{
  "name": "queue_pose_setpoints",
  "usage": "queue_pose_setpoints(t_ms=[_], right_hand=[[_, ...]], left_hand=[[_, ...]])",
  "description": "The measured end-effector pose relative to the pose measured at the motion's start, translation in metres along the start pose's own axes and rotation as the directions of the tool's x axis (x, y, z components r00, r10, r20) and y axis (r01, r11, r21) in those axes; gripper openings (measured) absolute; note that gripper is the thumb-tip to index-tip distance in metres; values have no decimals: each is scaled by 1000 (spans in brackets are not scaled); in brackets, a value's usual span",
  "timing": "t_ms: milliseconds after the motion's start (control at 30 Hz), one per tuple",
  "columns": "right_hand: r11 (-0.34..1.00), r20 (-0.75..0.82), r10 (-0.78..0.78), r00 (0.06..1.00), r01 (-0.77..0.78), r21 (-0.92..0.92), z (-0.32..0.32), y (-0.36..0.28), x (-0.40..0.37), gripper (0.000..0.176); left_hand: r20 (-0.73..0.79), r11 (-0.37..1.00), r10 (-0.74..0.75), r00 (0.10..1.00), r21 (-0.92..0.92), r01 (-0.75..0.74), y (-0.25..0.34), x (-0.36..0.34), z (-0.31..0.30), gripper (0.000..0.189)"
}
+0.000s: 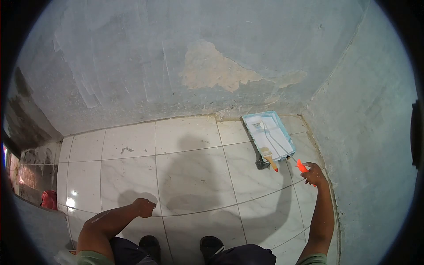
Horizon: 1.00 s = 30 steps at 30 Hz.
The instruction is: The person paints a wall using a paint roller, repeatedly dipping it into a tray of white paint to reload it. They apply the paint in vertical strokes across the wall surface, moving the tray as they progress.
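Observation:
My right hand (312, 174) is closed around the orange handle of a paint roller (300, 165), whose bent wire frame reaches over the paint tray. The roller's head lies toward the far end of the tray, hard to make out against the white paint. The light-blue paint tray (284, 125) rests on the tiled floor close to the wall. A paintbrush (270, 160) with a wooden, red-tipped handle leans over the tray's near left edge. My left hand (145, 207) is curled into a fist above the floor near my left knee, with nothing visible in it.
In front is a grey-blue wall (132, 66) with a peeled beige patch (216, 68). Another wall (371, 132) closes the right side. White tiles (190, 132) cover the floor, and my dark shoes (211, 247) stand at the bottom. A red object (49, 200) sits at far left.

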State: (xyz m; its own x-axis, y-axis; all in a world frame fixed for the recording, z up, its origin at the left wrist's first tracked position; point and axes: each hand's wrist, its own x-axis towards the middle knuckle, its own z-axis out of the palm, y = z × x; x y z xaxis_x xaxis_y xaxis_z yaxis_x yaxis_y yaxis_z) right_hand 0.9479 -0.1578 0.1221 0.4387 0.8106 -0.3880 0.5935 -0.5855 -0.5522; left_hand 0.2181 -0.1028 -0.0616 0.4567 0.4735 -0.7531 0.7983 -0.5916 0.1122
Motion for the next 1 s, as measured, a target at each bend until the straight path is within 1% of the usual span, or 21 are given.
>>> queue_pose_setpoints(t_ms=[100,167,233,300,367,433,533,567,633,667,700,733,767,833,867,900,967,1000], right_hand=[[1000,5,-8,1000,7,9,13,16,-1,58],[997,11,-17,1000,16,72,20,25,-5,58],[995,13,-15,1000,13,95,21,31,-13,58],[996,-2,20,1000,-20,82,16,36,-27,57],[996,22,43,999,-44,82,16,46,-45,56],[984,61,53,997,-62,170,19,54,-71,50],[971,-20,88,996,-82,223,29,91,-93,42],[962,-24,103,994,-94,258,36,85,-103,49],[973,-133,162,978,-137,186,57,94,-108,48],[972,-133,173,976,-146,186,69,106,-107,48],[991,-329,-124,936,100,-88,83,116,-104,49],[876,-419,-440,794,279,-392,92,125,-103,49],[880,-422,-434,796,273,-389,99,120,-109,49],[959,-515,-245,821,127,-254,114,84,-130,48],[975,-554,-147,820,24,-222,122,72,-137,48],[974,-554,-146,819,22,-224,130,74,-138,48],[950,-644,-271,715,93,-297,147,85,-142,49],[962,-674,-249,696,100,-253,152,78,-146,50]], left_hand=[[33,1000,6,999,26,-7,6,3,-3,35],[16,1000,20,1000,6,-20,7,5,-4,35],[1,1000,26,1000,-9,-26,8,3,-8,34],[7,1000,-1,1000,-13,1,11,-1,-16,35],[-7,1000,-9,1000,-22,9,6,0,-10,35],[-21,999,-6,1000,-37,5,2,3,-4,35],[7,1000,-12,1000,-26,12,-12,10,14,35],[11,999,-8,1000,-31,8,-10,9,12,35],[66,999,-27,997,21,26,-7,3,1,35],[33,1000,-27,999,0,27,-7,3,2,34],[36,1000,-20,999,6,20,-5,5,2,34],[36,1000,-4,999,4,4,-4,6,0,33],[36,1000,10,999,3,-11,-3,7,-1,33],[29,1000,17,999,2,-17,2,10,-2,32],[16,1000,19,1000,-7,-19,4,12,-1,32],[16,1000,22,1000,-8,-22,5,13,1,32],[-2,999,28,1000,-20,-28,8,14,7,31],[-1,999,31,1000,-23,-31,10,11,4,31]])
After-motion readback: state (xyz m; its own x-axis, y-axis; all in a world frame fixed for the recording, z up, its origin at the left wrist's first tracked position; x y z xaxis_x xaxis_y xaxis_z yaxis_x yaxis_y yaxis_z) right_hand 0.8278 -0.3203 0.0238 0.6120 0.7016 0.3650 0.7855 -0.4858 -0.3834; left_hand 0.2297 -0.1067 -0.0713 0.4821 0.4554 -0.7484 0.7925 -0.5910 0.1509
